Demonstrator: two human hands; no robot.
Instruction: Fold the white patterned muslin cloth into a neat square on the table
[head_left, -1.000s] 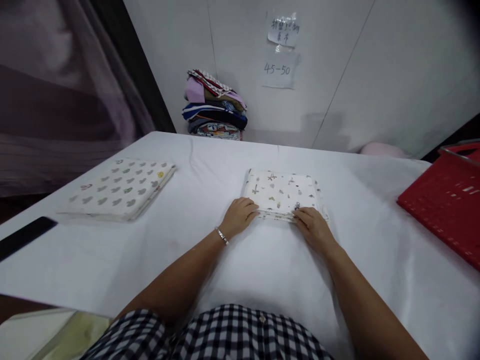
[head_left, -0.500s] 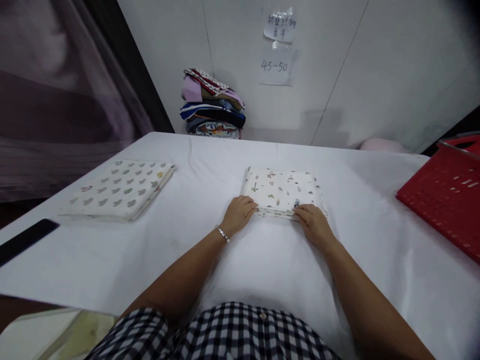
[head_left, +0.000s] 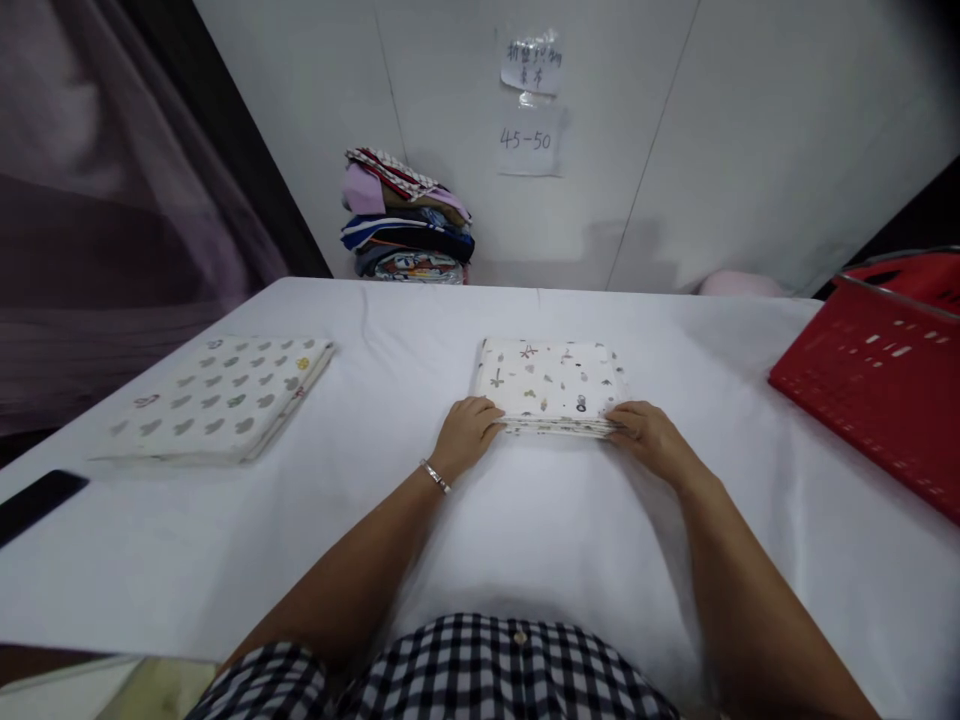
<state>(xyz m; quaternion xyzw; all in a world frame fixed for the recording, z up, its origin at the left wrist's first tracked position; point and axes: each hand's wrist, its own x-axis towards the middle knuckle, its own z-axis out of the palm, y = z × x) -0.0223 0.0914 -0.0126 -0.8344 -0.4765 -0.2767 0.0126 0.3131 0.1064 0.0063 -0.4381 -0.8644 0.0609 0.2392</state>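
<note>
The folded white cloth with small scattered motifs [head_left: 551, 375] lay flat at 12 o'clock from the wearer. The left hand [head_left: 466, 430] had its fingers lightly closed on the near corner at 7 o'clock, and the right hand [head_left: 649, 435] pinched the corner at 5 o'clock; how firmly they pressed, the view could not tell. The cloth looked light, soft and unbreakable, its stacked layers probably apt to slide apart, so the layered near edge, taken at both corners together, seemed the surest hold. Beneath it spread a white table covering [head_left: 525, 540], mostly smooth with faint creases. A second folded cloth with grey mouse-head shapes [head_left: 225, 395] rested toward 10 o'clock, near a flat black object [head_left: 41, 503], and a red perforated plastic basket [head_left: 870, 400] stood toward 2 o'clock. Beyond, a stack of folded textiles [head_left: 411, 220] sat near 11 o'clock against a pale panelled wall [head_left: 300, 100] bearing handwritten paper signs [head_left: 529, 138].
</note>
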